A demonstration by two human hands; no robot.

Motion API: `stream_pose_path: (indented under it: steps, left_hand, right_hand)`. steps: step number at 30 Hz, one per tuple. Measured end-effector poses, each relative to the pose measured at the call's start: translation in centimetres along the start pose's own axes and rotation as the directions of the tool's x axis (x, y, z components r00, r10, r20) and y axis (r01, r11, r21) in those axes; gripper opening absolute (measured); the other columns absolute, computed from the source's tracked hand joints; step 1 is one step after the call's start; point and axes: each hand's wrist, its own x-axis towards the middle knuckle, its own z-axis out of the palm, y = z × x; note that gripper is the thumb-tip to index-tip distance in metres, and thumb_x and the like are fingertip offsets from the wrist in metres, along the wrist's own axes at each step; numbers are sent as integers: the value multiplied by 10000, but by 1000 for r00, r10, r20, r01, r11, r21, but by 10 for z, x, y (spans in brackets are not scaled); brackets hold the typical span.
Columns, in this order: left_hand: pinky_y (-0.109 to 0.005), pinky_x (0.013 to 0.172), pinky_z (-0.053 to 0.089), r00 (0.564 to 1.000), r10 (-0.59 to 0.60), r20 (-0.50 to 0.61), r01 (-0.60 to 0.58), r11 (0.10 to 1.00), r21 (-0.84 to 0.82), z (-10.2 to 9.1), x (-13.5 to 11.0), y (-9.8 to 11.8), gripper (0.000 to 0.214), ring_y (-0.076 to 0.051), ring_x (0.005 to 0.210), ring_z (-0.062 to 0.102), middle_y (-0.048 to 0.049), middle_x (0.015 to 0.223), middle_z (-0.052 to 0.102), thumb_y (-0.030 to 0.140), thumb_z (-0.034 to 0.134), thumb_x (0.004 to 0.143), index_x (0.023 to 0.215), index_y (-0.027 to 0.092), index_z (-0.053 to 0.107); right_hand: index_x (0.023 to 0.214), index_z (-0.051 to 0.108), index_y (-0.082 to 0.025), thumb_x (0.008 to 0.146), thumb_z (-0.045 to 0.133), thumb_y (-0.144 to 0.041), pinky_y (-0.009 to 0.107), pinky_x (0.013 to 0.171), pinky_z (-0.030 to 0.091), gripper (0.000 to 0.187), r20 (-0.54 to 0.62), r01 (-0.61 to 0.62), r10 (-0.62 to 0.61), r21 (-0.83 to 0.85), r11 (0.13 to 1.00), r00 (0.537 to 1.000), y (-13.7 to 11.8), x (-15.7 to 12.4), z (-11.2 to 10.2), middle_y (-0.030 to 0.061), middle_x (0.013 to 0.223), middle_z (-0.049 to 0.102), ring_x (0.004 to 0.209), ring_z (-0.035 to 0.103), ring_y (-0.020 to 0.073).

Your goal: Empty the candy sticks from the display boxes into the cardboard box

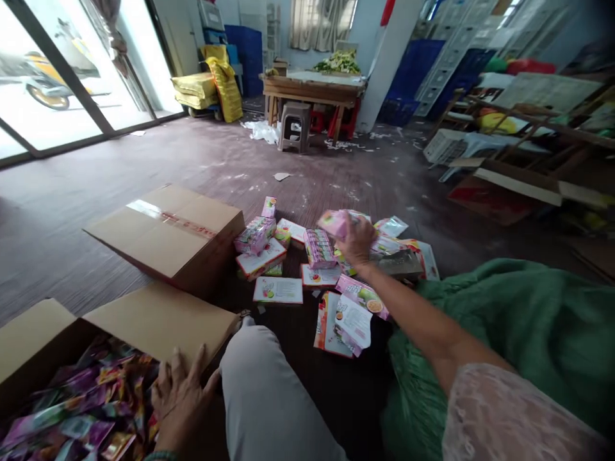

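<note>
Gripping a small pink box, its print blurred, the person's right hand was over a loose spread of pink and white packs on the dark floor; whether it touched them could not be told. The left hand gripped nothing visible, lying with fingers spread on the flap of an open carton at lower left, which was heaped with colourful sachets. The work looked partway along: the flat wrappers below the right forearm seemed emptied, while a pink bundle and a white box looked whole and probably left to handle. Beyond the open carton stood a second carton, its top taped down. The person's grey-trousered knee stood between the open carton and the flat wrappers, partly in the way, and bulky green cloth crowded the right side. Farther off were a wooden table, a stool, yellow sacks and blue crates.
</note>
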Motion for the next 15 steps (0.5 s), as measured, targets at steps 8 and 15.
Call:
stream_pose_path:
  steps: [8,15]
  left_hand:
    - [-602,1096,263,999,-4,51,5,1000,-22,10,2,6,598,-371,1473,82,-106,1543,352,456,481,825,1396,277,487]
    - [-586,1141,193,994,18,110,-22,999,41,23,11,-6,640,-389,1463,145,-91,1471,469,483,619,711,1324,305,573]
  right_hand:
    - [1447,363,-146,864,498,-503,591,999,222,697,115,-152,208,-372,916,971,100,-46,49,245,1443,312,1324,227,425]
    - [1452,385,-175,749,494,-790,508,1012,290,940,623,-235,294,-177,956,725,29,-1,202,236,1414,373,1296,337,410]
